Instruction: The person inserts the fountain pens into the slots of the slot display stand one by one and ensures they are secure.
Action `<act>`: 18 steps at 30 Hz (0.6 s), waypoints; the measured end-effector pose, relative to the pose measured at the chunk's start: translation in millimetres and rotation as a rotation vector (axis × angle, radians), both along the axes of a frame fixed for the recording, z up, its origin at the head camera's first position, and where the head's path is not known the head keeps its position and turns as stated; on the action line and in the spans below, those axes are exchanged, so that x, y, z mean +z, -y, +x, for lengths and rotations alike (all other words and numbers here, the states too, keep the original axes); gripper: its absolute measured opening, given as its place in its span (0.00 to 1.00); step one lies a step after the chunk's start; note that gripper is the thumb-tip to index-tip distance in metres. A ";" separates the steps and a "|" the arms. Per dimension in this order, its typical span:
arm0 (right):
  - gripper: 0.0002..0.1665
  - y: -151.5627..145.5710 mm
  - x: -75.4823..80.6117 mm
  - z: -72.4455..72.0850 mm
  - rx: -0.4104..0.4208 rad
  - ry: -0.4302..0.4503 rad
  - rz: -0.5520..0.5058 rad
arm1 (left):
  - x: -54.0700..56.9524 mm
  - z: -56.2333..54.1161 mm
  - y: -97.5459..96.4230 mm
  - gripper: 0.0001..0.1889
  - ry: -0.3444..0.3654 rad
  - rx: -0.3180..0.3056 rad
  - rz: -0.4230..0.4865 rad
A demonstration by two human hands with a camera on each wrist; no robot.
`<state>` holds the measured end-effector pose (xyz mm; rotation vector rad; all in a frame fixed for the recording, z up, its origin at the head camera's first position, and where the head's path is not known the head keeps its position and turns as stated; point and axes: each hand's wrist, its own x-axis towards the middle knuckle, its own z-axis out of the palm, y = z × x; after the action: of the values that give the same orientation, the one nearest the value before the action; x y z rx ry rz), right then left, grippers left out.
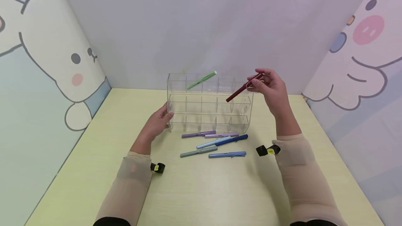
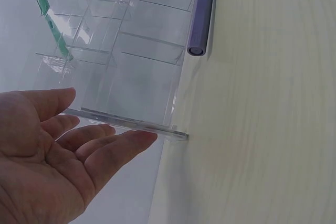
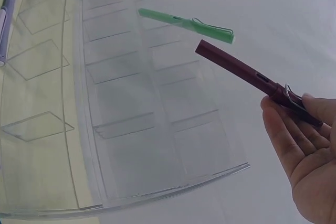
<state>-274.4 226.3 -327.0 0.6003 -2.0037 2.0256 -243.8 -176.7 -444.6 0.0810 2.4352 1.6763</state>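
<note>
A clear acrylic organizer [image 1: 208, 118] with tiered compartments stands upright on the table. My left hand [image 1: 158, 121] holds its left side edge, thumb toward the front and fingers along the outside of the side panel [image 2: 131, 121]. In my right hand [image 1: 272, 88], a dark red pen [image 1: 240, 92] is pinched near its clip end. The pen slants down to the left, its other end in front of the organizer's upper right compartments. A green pen [image 1: 202, 80] leans in the top row, tilted up to the right.
Several pens lie in front of the organizer: a purple pen [image 1: 198, 134], a lilac pen [image 1: 221, 135], a light blue pen [image 1: 213, 142], a dark blue pen [image 1: 233, 139], a grey-green pen [image 1: 198, 151] and a blue pen [image 1: 226, 155]. A pale wall [image 1: 213, 20] rises behind the table.
</note>
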 end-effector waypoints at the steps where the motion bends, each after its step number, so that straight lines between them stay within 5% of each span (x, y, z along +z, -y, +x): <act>1: 0.24 0.9 1.9 -1.8 -0.006 -0.001 -0.001 | -0.1 0.0 -0.2 0.30 0.000 0.000 0.002; 18: 0.26 16.0 26.3 -29.5 -0.064 -0.031 -0.141 | -2.3 -1.7 -3.0 0.30 -0.007 -0.005 0.010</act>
<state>-303.9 210.3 -300.7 0.5279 -1.8199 2.0852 -245.5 -173.7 -446.9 0.0942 2.4301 1.6885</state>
